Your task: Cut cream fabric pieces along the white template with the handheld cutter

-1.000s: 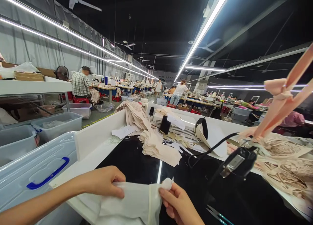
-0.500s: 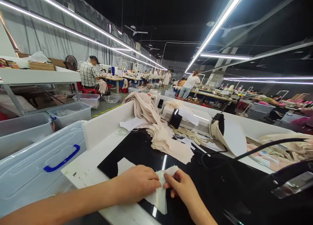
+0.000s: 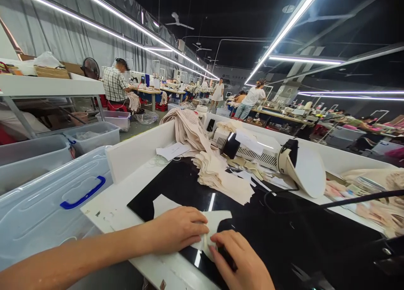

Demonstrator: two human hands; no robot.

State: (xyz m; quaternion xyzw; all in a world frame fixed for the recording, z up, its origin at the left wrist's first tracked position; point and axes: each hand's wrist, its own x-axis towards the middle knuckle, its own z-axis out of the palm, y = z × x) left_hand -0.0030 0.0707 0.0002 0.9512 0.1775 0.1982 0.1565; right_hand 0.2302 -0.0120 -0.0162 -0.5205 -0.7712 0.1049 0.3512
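Observation:
A pale cut fabric piece [image 3: 221, 217] lies on the black tabletop [image 3: 176, 176] near its front edge. My left hand [image 3: 179, 229] rests over its middle with fingers laid flat, covering part of it. At the piece's near right edge, my right hand [image 3: 240, 254] is closed, thumb and forefinger pinching the cloth. Just beyond my hands sits a stack of cream fabric pieces [image 3: 221, 178]. Small scissors or snips [image 3: 299, 273], partly blurred, lie to the right of my right hand.
A white barrier [image 3: 142, 149] edges the table. Along the back are draped fabric [image 3: 186, 130], a vented machine housing [image 3: 259, 155] and a lamp shade [image 3: 304, 172]. A black cable [image 3: 356, 199] crosses on the right. Lidded plastic bins [image 3: 47, 214] stand left. Several people work farther off.
My right hand has moved down and nearer, from the fabric's upper right corner to its near edge. That corner now lies flat. My left hand stays on the fabric; the view shifted slightly.

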